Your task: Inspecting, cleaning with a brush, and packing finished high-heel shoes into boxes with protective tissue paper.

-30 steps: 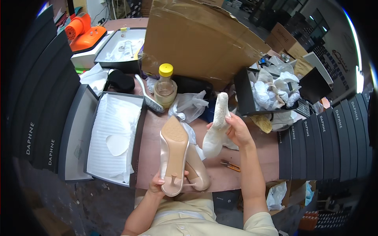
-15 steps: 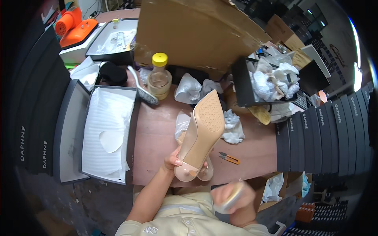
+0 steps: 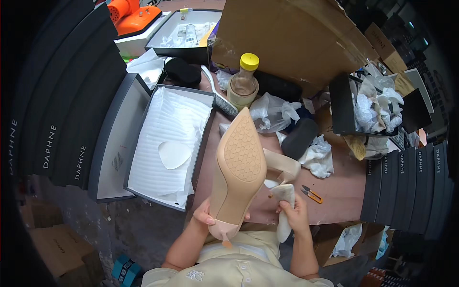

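Observation:
A beige pointed high-heeled shoe (image 3: 239, 162) is held up with its patterned sole toward me. My left hand (image 3: 204, 213) is closed round its heel end, thumb on the side. My right hand (image 3: 297, 213), just right of that shoe, grips a long whitish pad (image 3: 284, 227), perhaps a folded cloth; its exact kind is unclear. Behind it lies a second beige shoe (image 3: 284, 165) on the table, partly hidden by the first shoe. Small orange-handled thread snips (image 3: 312, 194) lie to the right of my right hand.
At left is an open shoebox (image 3: 203, 138) lined with white paper, beside stacked dark boxes (image 3: 62, 119). Behind stand a yellow-capped bottle (image 3: 244, 81), a brush (image 3: 222, 100) and a cardboard sheet (image 3: 291, 38). A black box (image 3: 342, 110) of crumpled paper and more dark boxes (image 3: 406, 186) are at right.
My right hand has come up from near my waist to beside the shoe, with the pad in it. The held shoe now points more upright. The whole view has swung leftward.

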Available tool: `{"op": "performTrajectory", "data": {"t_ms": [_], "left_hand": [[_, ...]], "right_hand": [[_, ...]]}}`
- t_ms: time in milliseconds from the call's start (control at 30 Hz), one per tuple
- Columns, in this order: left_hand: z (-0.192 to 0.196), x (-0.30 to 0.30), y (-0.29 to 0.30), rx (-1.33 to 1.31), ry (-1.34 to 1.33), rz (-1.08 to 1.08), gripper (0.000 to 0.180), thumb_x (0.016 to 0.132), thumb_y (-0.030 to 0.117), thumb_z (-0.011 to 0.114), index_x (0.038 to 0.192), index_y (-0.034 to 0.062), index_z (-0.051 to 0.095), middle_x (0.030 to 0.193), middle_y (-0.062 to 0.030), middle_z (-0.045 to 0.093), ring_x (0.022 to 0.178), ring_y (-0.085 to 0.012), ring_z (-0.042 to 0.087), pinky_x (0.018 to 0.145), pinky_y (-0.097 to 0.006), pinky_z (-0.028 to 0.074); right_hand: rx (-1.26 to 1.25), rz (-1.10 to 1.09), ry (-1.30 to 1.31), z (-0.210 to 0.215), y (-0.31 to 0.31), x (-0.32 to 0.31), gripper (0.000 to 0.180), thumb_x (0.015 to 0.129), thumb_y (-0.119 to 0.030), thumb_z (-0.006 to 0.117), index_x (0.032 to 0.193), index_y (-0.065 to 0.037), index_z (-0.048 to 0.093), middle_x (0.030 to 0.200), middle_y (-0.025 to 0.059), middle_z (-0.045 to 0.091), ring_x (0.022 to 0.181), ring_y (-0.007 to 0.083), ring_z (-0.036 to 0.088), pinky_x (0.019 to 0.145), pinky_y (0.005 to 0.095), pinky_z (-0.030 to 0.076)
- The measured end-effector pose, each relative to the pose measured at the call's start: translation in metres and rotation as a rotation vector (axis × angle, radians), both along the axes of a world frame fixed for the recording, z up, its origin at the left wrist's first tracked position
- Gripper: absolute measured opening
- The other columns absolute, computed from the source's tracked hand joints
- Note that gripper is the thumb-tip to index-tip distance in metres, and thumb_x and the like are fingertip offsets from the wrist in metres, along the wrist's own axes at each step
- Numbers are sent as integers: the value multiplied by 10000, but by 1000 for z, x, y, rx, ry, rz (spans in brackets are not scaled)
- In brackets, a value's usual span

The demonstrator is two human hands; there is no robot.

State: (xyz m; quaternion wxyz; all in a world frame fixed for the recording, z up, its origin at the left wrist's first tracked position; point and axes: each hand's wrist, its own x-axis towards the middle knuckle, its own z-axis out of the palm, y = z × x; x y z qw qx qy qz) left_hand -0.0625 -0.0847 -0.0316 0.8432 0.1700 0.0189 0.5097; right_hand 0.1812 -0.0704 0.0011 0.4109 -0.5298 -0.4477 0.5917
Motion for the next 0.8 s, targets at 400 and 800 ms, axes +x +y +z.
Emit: {"op": "performTrajectory", "data": {"t_ms": [400, 800], "left_hand": [[-30, -30, -85, -239, 89, -54, 750, 572, 192, 666, 1232, -86, 442, 1084, -242, 560, 973, -379, 579, 860, -444, 460], [-57, -71, -127, -498, 102, -191, 753, 587, 108, 605, 1263, -108, 351, 1157, -311, 513, 935, -414, 609, 837, -504, 499]], "right_hand": [[-176, 78, 258, 43, -26, -40, 267, 825, -65, 649, 1072, 25, 600, 868, 70, 587, 758, 150, 586, 629, 263, 481], [570, 525, -453, 16, -8, -109, 214, 653, 54, 660, 845, -38, 639, 833, 76, 544, 756, 232, 548, 603, 327, 463]]}}
